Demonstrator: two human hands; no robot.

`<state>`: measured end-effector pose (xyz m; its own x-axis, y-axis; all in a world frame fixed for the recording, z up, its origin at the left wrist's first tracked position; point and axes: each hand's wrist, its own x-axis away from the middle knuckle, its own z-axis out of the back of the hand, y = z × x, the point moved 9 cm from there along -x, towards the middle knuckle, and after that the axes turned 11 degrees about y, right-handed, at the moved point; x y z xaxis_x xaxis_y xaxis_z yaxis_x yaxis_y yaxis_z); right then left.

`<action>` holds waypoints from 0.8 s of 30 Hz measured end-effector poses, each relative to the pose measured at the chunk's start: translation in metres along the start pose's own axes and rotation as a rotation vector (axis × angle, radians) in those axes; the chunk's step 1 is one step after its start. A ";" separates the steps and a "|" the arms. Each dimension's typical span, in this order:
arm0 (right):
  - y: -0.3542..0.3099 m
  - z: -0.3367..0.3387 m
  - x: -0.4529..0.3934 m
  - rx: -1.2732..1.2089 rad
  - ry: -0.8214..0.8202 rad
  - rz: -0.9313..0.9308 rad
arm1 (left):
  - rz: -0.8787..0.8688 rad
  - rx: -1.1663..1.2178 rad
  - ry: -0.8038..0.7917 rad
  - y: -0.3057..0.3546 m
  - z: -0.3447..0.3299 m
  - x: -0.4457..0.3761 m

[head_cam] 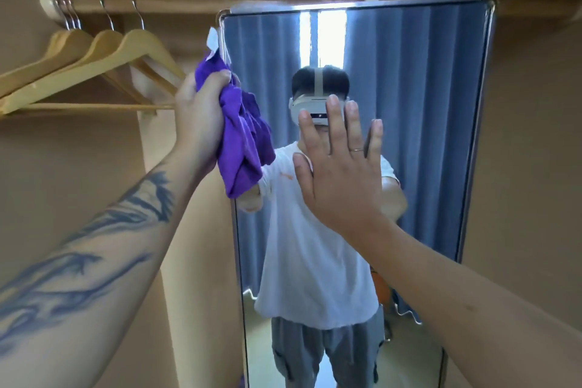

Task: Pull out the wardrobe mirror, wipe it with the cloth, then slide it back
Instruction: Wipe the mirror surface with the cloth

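The tall wardrobe mirror [425, 135] with a thin metal frame faces me, filling the middle and right of the view. It reflects a person in a white shirt and blue curtains behind. My left hand [198, 116] grips a bunched purple cloth [242, 138] at the mirror's upper left edge. A white tag of the cloth sticks up beside the frame. My right hand [340, 164] is held flat with straight spread fingers against the glass near the mirror's middle. A ring sits on one finger.
Several wooden hangers [94, 72] hang from a rail [126, 5] at the upper left, close to my left hand. Brown wardrobe walls [529, 167] flank the mirror on both sides. A vertical wardrobe panel [189, 277] stands just left of the mirror.
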<state>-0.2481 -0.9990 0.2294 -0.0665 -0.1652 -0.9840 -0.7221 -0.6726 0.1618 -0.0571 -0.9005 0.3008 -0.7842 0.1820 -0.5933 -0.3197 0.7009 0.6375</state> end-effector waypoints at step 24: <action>0.003 0.005 -0.001 -0.057 0.000 -0.007 | -0.253 -0.154 -0.185 0.081 -0.038 -0.036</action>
<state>-0.2538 -0.9972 0.2305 -0.0617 -0.1602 -0.9851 -0.6824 -0.7136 0.1588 -0.0749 -0.8768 0.3930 -0.5648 0.1477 -0.8119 -0.5788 0.6304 0.5173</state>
